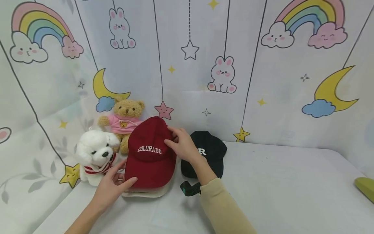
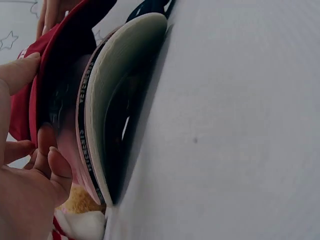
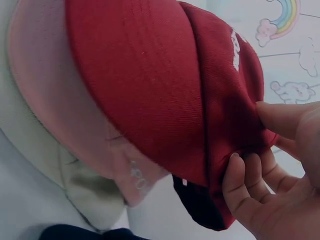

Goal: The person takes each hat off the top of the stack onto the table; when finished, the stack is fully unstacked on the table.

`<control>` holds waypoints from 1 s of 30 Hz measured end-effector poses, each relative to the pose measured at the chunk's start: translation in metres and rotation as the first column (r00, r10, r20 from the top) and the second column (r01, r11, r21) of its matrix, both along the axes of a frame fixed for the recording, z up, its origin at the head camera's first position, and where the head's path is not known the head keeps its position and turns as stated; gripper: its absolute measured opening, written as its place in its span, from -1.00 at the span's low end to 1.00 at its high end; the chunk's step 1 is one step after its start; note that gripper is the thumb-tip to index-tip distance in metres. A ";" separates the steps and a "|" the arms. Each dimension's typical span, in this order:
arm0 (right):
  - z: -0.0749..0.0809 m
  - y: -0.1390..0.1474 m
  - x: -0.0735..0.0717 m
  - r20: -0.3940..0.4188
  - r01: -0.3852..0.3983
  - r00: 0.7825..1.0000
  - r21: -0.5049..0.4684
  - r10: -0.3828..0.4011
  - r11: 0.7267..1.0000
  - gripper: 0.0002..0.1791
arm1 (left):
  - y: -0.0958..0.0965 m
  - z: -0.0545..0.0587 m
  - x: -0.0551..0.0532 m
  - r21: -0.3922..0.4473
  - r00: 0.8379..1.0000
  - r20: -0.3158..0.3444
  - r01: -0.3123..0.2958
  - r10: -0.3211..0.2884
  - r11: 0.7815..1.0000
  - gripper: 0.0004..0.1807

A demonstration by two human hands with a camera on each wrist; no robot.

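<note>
The red cap (image 1: pixel 152 139), with COLORADO in white across its front, is between the two hands, tilted with its brim toward the person. The left hand (image 1: pixel 111 187) is partly closed on the near left edge of the brim, thumb on top and fingers underneath. The right hand (image 1: pixel 187 146) pinches the far right side of the crown between thumb and bent fingers.

Under the hands, just below the red cap, are a pink cap (image 3: pixel 47 85) and a cream cap (image 2: pixel 137 37), stacked, the cream one lowest. A gap shows between the red brim and the pink one; whether the crowns touch, I cannot tell.

The black cap (image 1: pixel 214 149) sits on the table (image 1: pixel 277 188) just beyond the right wrist, close to the stack. Past the left hand are a white toy dog (image 1: pixel 90 149) and, farther off, a teddy bear (image 1: pixel 128 110).

The soft crown could fold or slip if the right hand's edge grip loosens. If the crowns are nested, an uneven pull could drag the pink cap askew. A low swing to the right might knock the black cap, and one to the left could tip the toy dog.
</note>
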State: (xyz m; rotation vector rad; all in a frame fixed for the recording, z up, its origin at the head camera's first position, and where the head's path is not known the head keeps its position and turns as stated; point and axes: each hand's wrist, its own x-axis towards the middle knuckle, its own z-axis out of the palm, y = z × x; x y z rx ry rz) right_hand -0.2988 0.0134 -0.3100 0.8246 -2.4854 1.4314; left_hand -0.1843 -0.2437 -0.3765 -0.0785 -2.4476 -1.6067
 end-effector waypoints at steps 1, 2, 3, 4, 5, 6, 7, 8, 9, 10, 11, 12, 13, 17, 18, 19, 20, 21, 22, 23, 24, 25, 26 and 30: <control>0.001 0.002 0.000 -0.003 -0.002 1.000 -0.006 0.002 1.000 -0.41 | 0.002 0.001 0.000 0.005 1.000 -0.007 0.008 -0.008 1.000 -0.11; 0.002 0.004 -0.001 -0.008 -0.003 1.000 -0.012 0.003 1.000 -0.41 | 0.003 0.002 -0.001 0.008 1.000 -0.016 0.017 -0.017 1.000 -0.11; 0.003 0.006 -0.001 -0.014 -0.006 1.000 -0.021 0.005 1.000 -0.43 | 0.005 0.003 -0.001 0.006 0.999 -0.027 0.023 -0.023 1.000 -0.11; 0.004 0.008 -0.002 -0.022 -0.007 1.000 -0.030 0.007 1.000 -0.44 | 0.007 0.004 -0.002 0.003 0.999 -0.037 0.027 -0.027 1.000 -0.11; 0.005 0.010 -0.003 -0.031 -0.009 0.999 -0.039 0.008 0.999 -0.44 | 0.009 0.006 -0.003 -0.006 0.998 -0.047 0.030 -0.030 1.000 -0.11; 0.005 0.013 -0.003 -0.037 -0.010 0.999 -0.047 0.009 0.999 -0.45 | 0.010 0.007 -0.004 -0.017 0.998 -0.058 0.033 -0.034 0.999 -0.11; 0.006 0.015 -0.004 -0.041 -0.011 0.999 -0.055 0.008 0.998 -0.46 | 0.012 0.009 -0.005 -0.031 0.997 -0.067 0.033 -0.035 0.999 -0.11; 0.007 0.017 -0.005 -0.047 -0.011 0.999 -0.060 0.008 0.998 -0.47 | 0.013 0.011 -0.006 -0.042 0.997 -0.072 0.033 -0.036 0.999 -0.11; 0.008 0.020 -0.005 -0.050 -0.010 0.999 -0.063 0.007 0.998 -0.47 | 0.015 0.012 -0.007 -0.053 0.997 -0.075 0.031 -0.035 0.998 -0.11; 0.008 0.022 -0.006 -0.054 -0.009 0.999 -0.064 0.005 0.998 -0.47 | 0.017 0.014 -0.008 -0.060 0.996 -0.077 0.032 -0.036 0.998 -0.10; 0.010 0.025 -0.006 -0.057 -0.007 0.998 -0.065 0.004 0.998 -0.47 | 0.019 0.015 -0.010 -0.067 0.996 -0.081 0.034 -0.039 0.997 -0.10; 0.011 0.027 -0.006 -0.058 -0.002 0.998 -0.064 -0.002 0.998 -0.47 | 0.021 0.016 -0.011 -0.071 0.995 -0.089 0.041 -0.047 0.997 -0.11; 0.012 0.031 -0.007 -0.061 0.003 0.998 -0.065 -0.007 0.998 -0.47 | 0.024 0.018 -0.013 -0.067 0.994 -0.095 0.051 -0.057 0.996 -0.12; 0.016 0.046 -0.009 -0.068 0.027 0.997 -0.062 -0.031 0.998 -0.47 | 0.039 0.023 -0.020 -0.058 0.989 -0.119 0.079 -0.086 0.995 -0.15; 0.016 0.051 -0.010 -0.069 0.028 0.997 -0.060 -0.032 0.998 -0.47 | 0.043 0.024 -0.022 -0.055 0.988 -0.123 0.084 -0.091 0.995 -0.15; 0.017 0.055 -0.011 -0.070 0.028 0.997 -0.061 -0.032 0.998 -0.47 | 0.047 0.024 -0.023 -0.053 0.988 -0.124 0.086 -0.092 0.995 -0.15; 0.017 0.060 -0.011 -0.066 0.032 0.997 -0.061 -0.036 0.998 -0.47 | 0.051 0.024 -0.025 -0.061 0.988 -0.126 0.085 -0.092 0.995 -0.14; 0.017 0.064 -0.012 -0.064 0.034 0.997 -0.061 -0.038 0.998 -0.47 | 0.055 0.024 -0.027 -0.071 0.987 -0.131 0.082 -0.091 0.994 -0.14; 0.018 0.069 -0.012 -0.064 0.033 0.997 -0.061 -0.037 0.998 -0.46 | 0.059 0.023 -0.029 -0.072 0.987 -0.132 0.086 -0.095 0.994 -0.13; 0.018 0.074 -0.013 -0.062 0.034 0.997 -0.061 -0.038 0.998 -0.46 | 0.063 0.023 -0.031 -0.075 0.986 -0.134 0.090 -0.099 0.993 -0.12; 0.019 0.079 -0.014 -0.060 0.036 0.997 -0.060 -0.040 0.998 -0.46 | 0.067 0.022 -0.033 -0.075 0.985 -0.138 0.097 -0.106 0.992 -0.11; 0.019 0.084 -0.014 -0.057 0.039 0.997 -0.062 -0.043 0.997 -0.45 | 0.071 0.022 -0.035 -0.072 0.983 -0.143 0.106 -0.115 0.992 -0.11; 0.020 0.089 -0.014 -0.058 0.042 0.997 -0.058 -0.046 0.997 -0.45 | 0.075 0.022 -0.037 -0.069 0.980 -0.152 0.116 -0.125 0.991 -0.10; 0.024 0.108 -0.014 -0.055 0.048 0.997 -0.055 -0.051 0.997 -0.44 | 0.092 0.022 -0.043 -0.047 0.970 -0.185 0.149 -0.155 0.988 -0.10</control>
